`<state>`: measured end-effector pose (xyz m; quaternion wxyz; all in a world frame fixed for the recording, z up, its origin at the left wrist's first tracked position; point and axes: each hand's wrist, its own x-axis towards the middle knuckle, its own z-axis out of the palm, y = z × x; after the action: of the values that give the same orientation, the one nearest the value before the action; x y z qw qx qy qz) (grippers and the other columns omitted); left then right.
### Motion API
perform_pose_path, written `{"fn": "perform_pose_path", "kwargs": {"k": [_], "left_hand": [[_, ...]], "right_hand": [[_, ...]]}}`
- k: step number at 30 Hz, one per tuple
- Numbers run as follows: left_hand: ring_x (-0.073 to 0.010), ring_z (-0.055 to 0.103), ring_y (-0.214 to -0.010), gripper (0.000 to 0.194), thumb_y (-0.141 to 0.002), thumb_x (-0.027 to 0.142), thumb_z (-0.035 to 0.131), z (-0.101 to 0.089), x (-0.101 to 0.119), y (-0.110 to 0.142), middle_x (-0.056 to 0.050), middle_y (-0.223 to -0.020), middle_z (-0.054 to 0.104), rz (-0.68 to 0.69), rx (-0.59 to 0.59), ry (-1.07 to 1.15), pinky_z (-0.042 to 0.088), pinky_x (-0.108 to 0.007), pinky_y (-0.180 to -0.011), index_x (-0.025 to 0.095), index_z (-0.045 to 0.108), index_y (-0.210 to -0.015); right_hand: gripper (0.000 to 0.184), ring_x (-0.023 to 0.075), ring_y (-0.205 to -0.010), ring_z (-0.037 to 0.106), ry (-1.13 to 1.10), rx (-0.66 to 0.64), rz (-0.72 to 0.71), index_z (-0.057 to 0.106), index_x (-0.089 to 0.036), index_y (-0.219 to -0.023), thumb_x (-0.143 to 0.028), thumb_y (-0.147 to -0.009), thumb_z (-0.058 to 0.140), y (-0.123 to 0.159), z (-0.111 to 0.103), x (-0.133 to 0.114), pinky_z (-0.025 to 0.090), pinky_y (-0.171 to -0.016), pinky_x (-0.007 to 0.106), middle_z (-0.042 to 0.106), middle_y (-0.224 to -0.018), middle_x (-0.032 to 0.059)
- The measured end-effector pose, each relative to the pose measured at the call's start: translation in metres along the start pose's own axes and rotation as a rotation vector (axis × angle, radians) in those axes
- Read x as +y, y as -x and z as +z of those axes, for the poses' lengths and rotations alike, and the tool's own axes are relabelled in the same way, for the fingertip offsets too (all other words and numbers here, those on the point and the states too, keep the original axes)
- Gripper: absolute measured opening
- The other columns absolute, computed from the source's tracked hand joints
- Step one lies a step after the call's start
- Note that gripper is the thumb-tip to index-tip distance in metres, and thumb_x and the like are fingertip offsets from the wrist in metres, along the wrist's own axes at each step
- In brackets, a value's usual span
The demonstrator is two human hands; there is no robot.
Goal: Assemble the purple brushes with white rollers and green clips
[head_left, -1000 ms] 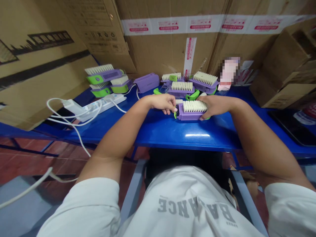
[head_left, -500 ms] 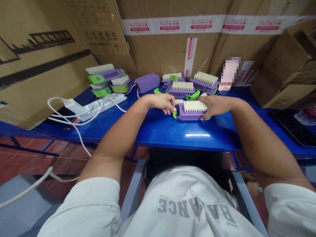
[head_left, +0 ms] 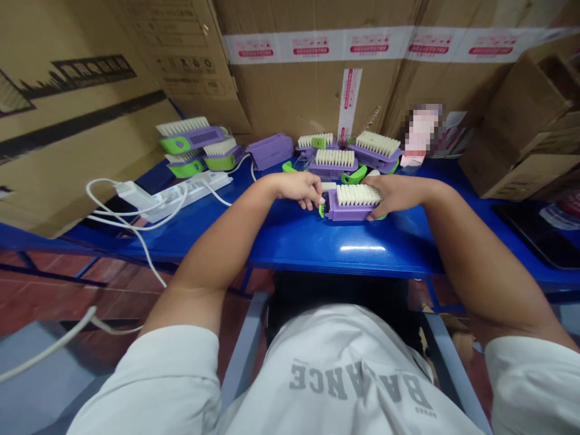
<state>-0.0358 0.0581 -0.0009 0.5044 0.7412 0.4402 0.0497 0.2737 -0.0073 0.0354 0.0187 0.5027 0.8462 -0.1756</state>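
"Hands first: how are they placed?"

"One end of a brush (head_left: 356, 212) is gripped by the right hand (head_left: 399, 192), with the thumb laid along its near side. By a green part (head_left: 321, 209) at the other end, the left hand (head_left: 299, 188) is held with thumb and fingertips bunched; whether anything is pinched there cannot be told."

"And where is the brush set?"

"On the blue table (head_left: 294, 251), near its front edge, with its pale bristles turned up. Light is reflected in a white streak on the glossy top, just in front of it."

"What is seen behind?"

"More brushes (head_left: 334, 166) are grouped there. Further left, a purple casing (head_left: 270, 152) is laid near a stack of brushes (head_left: 194, 140), and a power strip (head_left: 170, 202) is placed before them, with white cables (head_left: 144, 229) looped about it."

"And the room?"

"Cardboard boxes (head_left: 294, 96) are stood along the back, crossed by white tape (head_left: 335, 43) printed in red. Smaller cartons (head_left: 521, 169) are set at the right, near a dark flat device (head_left: 539, 238). Below, red floor tiles (head_left: 45, 299) can be seen."
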Motion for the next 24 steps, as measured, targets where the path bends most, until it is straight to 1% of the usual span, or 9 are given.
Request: {"fn": "perform_pose_path", "kwargs": {"k": [3,7,10,13,18,24], "left_hand": [[-0.0192,0.084,-0.078,0.039,-0.084,0.026,0.098,0.003,0.002,0.0004,-0.001,-0.08,0.082,-0.006,0.005,0.024,0.064,-0.032,-0.08,0.022,0.065,-0.104],[-0.0206,0.086,-0.084,0.04,-0.084,0.022,0.096,0.0073,0.0019,-0.0006,-0.001,-0.082,0.084,-0.032,-0.014,0.124,0.068,-0.037,-0.091,0.023,0.062,-0.104],[-0.0207,0.087,-0.088,0.044,-0.081,0.022,0.099,0.0079,0.0016,-0.0006,-0.001,-0.083,0.084,-0.032,-0.021,0.15,0.069,-0.038,-0.096,0.023,0.061,-0.102],[-0.0198,0.086,-0.086,0.044,-0.079,0.022,0.099,0.0071,0.0024,0.0009,0.0,-0.081,0.083,-0.039,-0.02,0.135,0.068,-0.037,-0.095,0.023,0.061,-0.102],[-0.022,0.086,-0.091,0.046,-0.073,0.024,0.097,0.0059,0.0024,0.0026,0.0,-0.083,0.081,-0.034,-0.012,0.124,0.067,-0.038,-0.095,0.024,0.061,-0.102],[-0.0219,0.086,-0.088,0.045,-0.068,0.02,0.093,0.0072,0.0043,0.0019,0.001,-0.08,0.078,-0.051,0.015,0.124,0.068,-0.037,-0.093,0.024,0.062,-0.1]], "right_hand": [[0.072,0.0332,-0.098,0.074,0.006,0.002,0.006,0.071,-0.021,-0.123,-0.053,-0.064,0.096,0.0005,-0.0002,-0.0014,0.056,-0.086,0.04,0.08,-0.112,0.0094],[0.069,0.0312,-0.096,0.073,-0.004,0.014,-0.02,0.071,-0.022,-0.122,-0.051,-0.065,0.096,0.0004,0.0003,0.0,0.055,-0.084,0.039,0.08,-0.109,0.0074],[0.067,0.0313,-0.096,0.073,-0.012,0.017,-0.03,0.072,-0.023,-0.119,-0.052,-0.064,0.097,0.0001,0.0005,0.001,0.055,-0.084,0.039,0.08,-0.107,0.0067],[0.067,0.0312,-0.095,0.072,-0.017,0.01,-0.027,0.071,-0.023,-0.119,-0.053,-0.064,0.096,0.0004,0.0001,0.0006,0.055,-0.084,0.039,0.078,-0.105,0.0063],[0.066,0.0307,-0.093,0.072,-0.009,0.015,-0.035,0.07,-0.024,-0.118,-0.053,-0.065,0.096,0.0005,-0.0001,0.0015,0.055,-0.082,0.039,0.078,-0.103,0.0058],[0.068,0.0317,-0.097,0.072,-0.012,0.008,-0.024,0.071,-0.024,-0.121,-0.054,-0.065,0.096,0.0003,0.0004,0.0017,0.055,-0.085,0.039,0.079,-0.107,0.0061]]}}
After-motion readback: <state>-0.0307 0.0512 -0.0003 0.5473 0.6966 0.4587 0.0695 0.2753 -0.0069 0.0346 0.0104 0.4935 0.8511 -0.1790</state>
